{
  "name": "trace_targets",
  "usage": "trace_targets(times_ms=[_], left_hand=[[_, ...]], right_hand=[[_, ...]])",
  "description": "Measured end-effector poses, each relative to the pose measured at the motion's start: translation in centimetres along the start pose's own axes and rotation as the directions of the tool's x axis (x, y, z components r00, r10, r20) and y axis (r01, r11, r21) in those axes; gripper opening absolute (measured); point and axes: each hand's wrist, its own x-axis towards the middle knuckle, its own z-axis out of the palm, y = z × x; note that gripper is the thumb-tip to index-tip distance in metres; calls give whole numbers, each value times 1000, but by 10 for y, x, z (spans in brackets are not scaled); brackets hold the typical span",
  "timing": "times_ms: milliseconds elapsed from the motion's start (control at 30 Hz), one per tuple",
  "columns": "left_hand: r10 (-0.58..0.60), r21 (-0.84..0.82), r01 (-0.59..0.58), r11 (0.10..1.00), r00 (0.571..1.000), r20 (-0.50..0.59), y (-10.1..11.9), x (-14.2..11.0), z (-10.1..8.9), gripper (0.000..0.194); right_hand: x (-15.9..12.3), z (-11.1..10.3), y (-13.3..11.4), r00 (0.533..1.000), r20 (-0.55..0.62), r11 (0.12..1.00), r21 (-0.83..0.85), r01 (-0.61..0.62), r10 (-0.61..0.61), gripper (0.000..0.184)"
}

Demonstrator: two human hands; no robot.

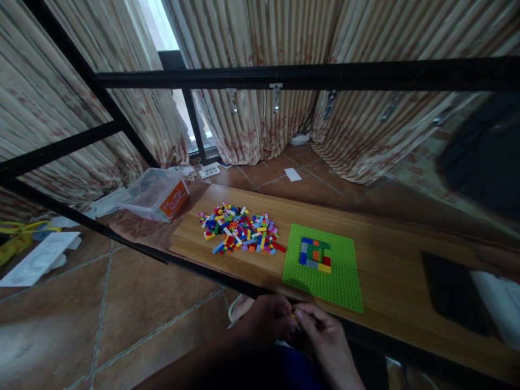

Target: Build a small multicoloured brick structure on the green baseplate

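My left hand (266, 319) and my right hand (325, 333) meet just below the near edge of the wooden table (390, 260). Their fingertips pinch together on a tiny piece with a hint of yellow; I cannot make out what it is. Just beyond them lies a green baseplate (343, 271) with a small block of blue, green, orange, grey, red and yellow bricks (314, 253) built on it. A loose pile of multicoloured bricks (239, 228) lies on the table to the left of the plate.
A clear plastic tub with an orange label (158, 194) lies tipped at the table's far left. A black frame bar (300, 76) crosses overhead. A dark flat object (453, 290) and a white thing (498, 306) sit at the right. Papers lie on the tiled floor.
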Motion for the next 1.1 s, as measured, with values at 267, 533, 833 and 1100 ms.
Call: trace_targets(times_ms=[267, 533, 833, 1100], left_hand=[[18, 34, -17, 999, 1000, -24, 3, -4, 4, 14], [43, 39, -42, 998, 999, -22, 6, -1, 6, 10], [78, -20, -80, 997, 993, -87, 18, 10, -3, 15], [72, -99, -83, 992, 992, -102, 15, 12, -5, 26]], right_hand=[[-6, -6, 8, 998, -30, 997, 63, -51, 53, 40], [-5, -7, 9, 981, -4, 941, 283, -185, 194, 38], [-2, -17, 3, 958, 74, 721, 643, -257, 276, 36], [2, -24, -1, 950, 9, 733, 634, -248, 313, 38]])
